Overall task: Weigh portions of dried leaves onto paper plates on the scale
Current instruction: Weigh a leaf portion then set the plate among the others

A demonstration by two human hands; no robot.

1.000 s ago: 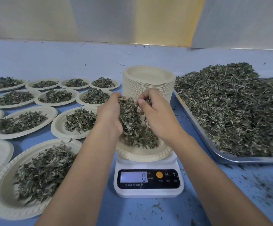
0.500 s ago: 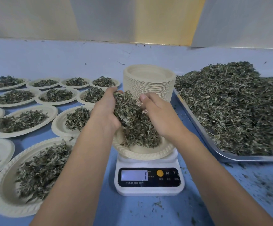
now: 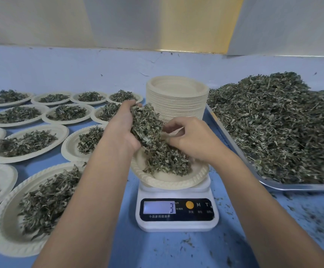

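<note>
A white digital scale (image 3: 176, 211) stands in the middle of the blue table, and its display shows 3. On it sits a paper plate (image 3: 168, 181) with a heap of dried leaves (image 3: 167, 161). Above the plate's left side, my left hand (image 3: 121, 128) cups a large clump of dried leaves (image 3: 146, 124). My right hand (image 3: 192, 140) is over the plate's right side, its fingers curled and pinching at the leaves. Leaves trail from the clump down to the plate.
A tall stack of empty paper plates (image 3: 177, 99) stands just behind the scale. A metal tray (image 3: 232, 151) heaped with dried leaves (image 3: 277, 122) fills the right side. Several filled paper plates (image 3: 29, 144) cover the left of the table. Leaf crumbs lie scattered near the scale.
My left hand has lifted its clump a little higher. My right hand has dropped lower over the plate. More leaves lie on the plate, and the scale reading went from 0 to 3.
</note>
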